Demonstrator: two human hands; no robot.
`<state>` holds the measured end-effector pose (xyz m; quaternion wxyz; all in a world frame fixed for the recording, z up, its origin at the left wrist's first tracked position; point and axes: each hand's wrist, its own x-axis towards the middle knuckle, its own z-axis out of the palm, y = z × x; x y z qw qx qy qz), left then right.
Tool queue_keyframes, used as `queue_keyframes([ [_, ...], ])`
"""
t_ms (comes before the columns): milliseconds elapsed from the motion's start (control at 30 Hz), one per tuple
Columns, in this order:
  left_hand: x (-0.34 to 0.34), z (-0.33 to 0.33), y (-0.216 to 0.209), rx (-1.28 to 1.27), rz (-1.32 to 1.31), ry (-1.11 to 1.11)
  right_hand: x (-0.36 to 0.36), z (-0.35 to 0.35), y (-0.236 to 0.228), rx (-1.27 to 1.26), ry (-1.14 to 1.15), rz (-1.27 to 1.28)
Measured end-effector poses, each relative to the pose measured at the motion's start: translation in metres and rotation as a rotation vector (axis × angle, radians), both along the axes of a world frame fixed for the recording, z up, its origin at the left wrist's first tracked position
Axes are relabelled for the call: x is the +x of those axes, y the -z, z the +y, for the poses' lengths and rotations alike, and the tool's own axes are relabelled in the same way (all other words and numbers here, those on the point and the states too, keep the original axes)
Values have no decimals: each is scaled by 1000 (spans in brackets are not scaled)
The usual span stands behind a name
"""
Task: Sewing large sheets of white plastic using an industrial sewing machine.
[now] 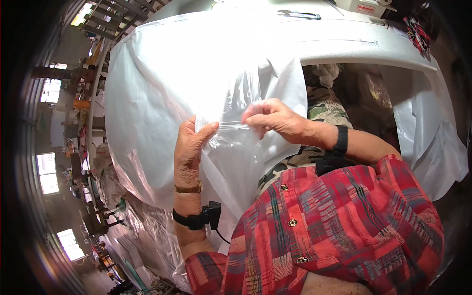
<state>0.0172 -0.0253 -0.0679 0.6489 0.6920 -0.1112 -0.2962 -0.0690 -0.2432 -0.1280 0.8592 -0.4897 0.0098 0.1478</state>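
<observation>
A large sheet of clear, milky plastic film (pixel 147 113) drapes over the white table's near edge and down across my lap. My left hand (pixel 193 140) grips a folded edge of it, thumb on top. My right hand (pixel 276 120) is closed in a pinch on the same film, a short way to the right. Between the two hands the film is pulled into thin, taut creases. Glare washes out the film above them, and my right fingertips are partly blurred.
The white table (pixel 334 42) bears ruler-like marks, with a dark slim tool (pixel 298 14) on top. A white box (pixel 365 7) and a red-and-black checked cloth (pixel 417 35) lie at the far right. More plastic sheeting (pixel 427 132) hangs at right. Cluttered shelving lines the left.
</observation>
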Motion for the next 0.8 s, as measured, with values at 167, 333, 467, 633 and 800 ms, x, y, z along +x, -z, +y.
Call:
queue_keyframes([
  [167, 5, 2, 1, 27, 19, -17, -16, -21, 5, -63, 67, 15],
  [333, 8, 12, 11, -20, -97, 77, -20, -25, 4, -49, 84, 11],
  [467, 10, 14, 27, 194, -211, 56, -24, -23, 0, -267, 111, -44],
  [633, 1, 4, 50, 163, -624, -76, -23, -17, -5, -146, 132, -114],
  [800, -5, -5, 62, 311, -628, -121, -22, -14, 1, -183, 59, -138],
])
